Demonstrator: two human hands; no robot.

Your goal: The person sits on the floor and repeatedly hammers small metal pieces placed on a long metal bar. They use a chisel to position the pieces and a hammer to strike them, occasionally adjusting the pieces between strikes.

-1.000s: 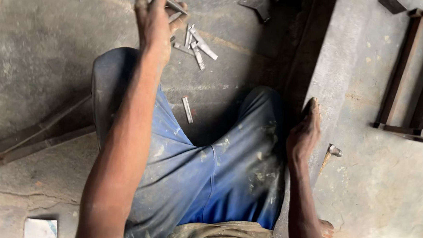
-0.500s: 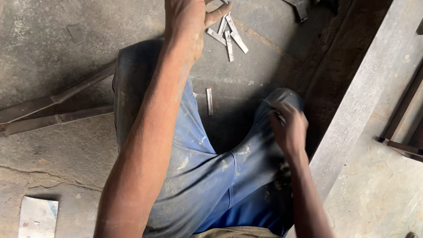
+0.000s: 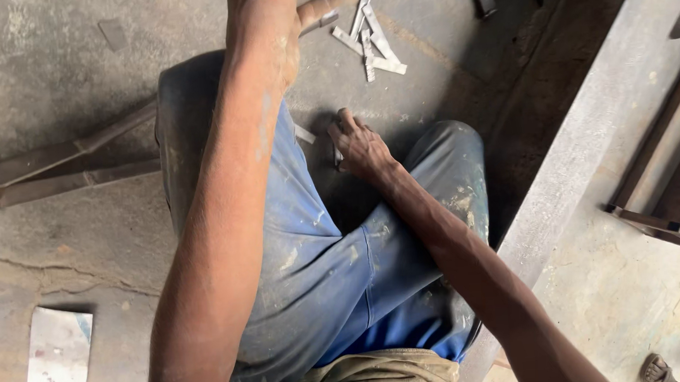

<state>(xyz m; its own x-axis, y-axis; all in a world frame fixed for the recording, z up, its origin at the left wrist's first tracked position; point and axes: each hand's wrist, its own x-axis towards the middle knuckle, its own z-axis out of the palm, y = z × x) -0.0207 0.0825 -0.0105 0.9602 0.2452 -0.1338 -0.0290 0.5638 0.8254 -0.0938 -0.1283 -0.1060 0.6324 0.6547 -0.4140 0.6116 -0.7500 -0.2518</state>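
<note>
Fingers of the right hand (image 3: pixel 359 145) close on a short metal strip (image 3: pixel 336 154) between the knees. Beyond, the left hand (image 3: pixel 273 16) pinches another strip (image 3: pixel 328 19), loose strips (image 3: pixel 370 46) just past it. Sharp edges could cut; a loose pinch could drop one.

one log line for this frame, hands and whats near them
left hand: by metal strips | right hand: on small metal strip between knees | floor: concrete
</note>
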